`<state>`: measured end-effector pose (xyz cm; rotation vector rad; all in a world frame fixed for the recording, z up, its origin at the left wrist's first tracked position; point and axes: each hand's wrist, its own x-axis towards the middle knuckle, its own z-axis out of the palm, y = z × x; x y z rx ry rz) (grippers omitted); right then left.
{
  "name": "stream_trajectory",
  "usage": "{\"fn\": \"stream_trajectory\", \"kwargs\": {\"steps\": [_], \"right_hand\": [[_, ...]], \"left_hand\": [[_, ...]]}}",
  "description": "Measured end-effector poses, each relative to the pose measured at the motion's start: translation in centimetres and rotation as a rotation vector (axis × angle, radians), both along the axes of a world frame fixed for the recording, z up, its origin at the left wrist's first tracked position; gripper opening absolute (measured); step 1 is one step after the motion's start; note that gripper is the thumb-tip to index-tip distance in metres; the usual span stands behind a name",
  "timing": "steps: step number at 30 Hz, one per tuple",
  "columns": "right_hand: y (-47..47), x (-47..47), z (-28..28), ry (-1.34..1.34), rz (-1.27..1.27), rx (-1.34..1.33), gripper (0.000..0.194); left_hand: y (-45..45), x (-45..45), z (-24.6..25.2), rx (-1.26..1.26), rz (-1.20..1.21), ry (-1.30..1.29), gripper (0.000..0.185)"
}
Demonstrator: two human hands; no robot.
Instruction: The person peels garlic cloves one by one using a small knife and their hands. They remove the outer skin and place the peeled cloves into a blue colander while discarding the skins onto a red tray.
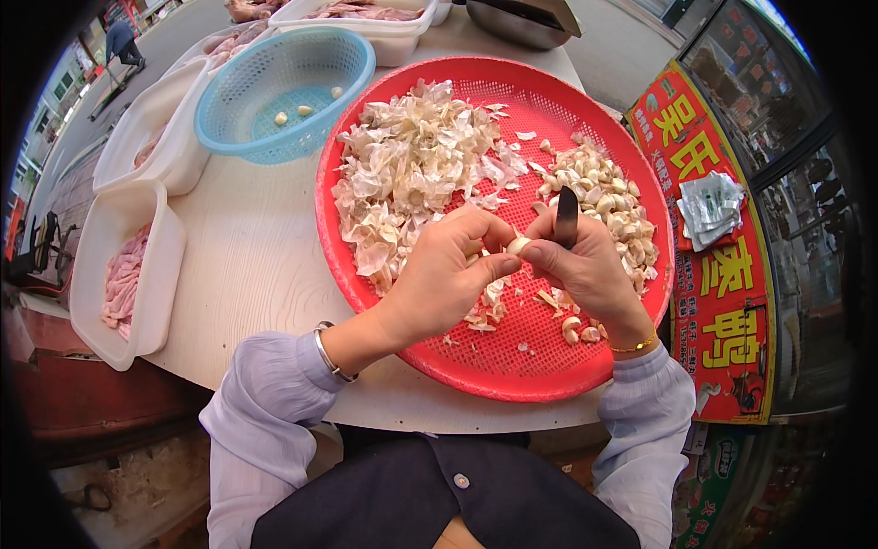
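Above the round red plastic sieve tray (549, 364), my left hand (446, 267) and my right hand (579, 257) meet at a pale garlic clove (518, 245), pinched between their fingertips. More pale cloves show in the curled fingers of my left hand. A knife with a dark blade (567, 216) is held in my right hand, its blade pointing up between the fingers. A large heap of papery garlic skins (418, 165) covers the tray's left side. Many garlic cloves (603, 192) are piled at its right, and a few unpeeled ones (573, 329) lie near the front.
A blue plastic colander (209, 130) with 3 peeled cloves stands at the back left. White tubs (158, 274) of raw meat line the table's left and back edges. A metal pan (521, 27) is behind the tray. A signboard (720, 274) stands at the right; a person (121, 41) is far off.
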<state>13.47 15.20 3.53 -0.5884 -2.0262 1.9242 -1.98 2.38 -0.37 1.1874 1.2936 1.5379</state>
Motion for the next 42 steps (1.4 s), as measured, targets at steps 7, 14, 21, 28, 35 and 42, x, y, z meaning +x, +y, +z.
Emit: {"fn": "stream_trajectory", "kwargs": {"steps": [7,14,21,28,35,42], "right_hand": [[-0.8,-0.2,-0.6,0.029,-0.111,0.325,0.013],[-0.7,-0.2,-1.3,0.176,-0.095,0.957,0.01],[-0.3,0.0,-2.0,0.133,-0.121,1.108,0.021],[-0.6,0.2,-1.0,0.107,-0.076,1.173,0.026],[-0.6,0.7,-0.6,0.1,-0.066,1.252,0.03],[-0.9,0.7,-0.4,0.087,-0.098,1.401,0.031]], "left_hand": [[-0.1,-0.6,0.3,-0.104,-0.122,-0.239,0.017],[0.0,-1.1,0.2,-0.153,-0.126,-0.587,0.015],[-0.2,-0.8,0.7,-0.161,-0.14,-0.545,0.016],[-0.5,-1.2,0.4,-0.125,-0.195,-0.569,0.02],[-0.4,-1.0,1.0,-0.076,-0.151,-0.427,0.019],[-0.4,-1.1,0.8,-0.073,-0.174,-0.495,0.018]]}}
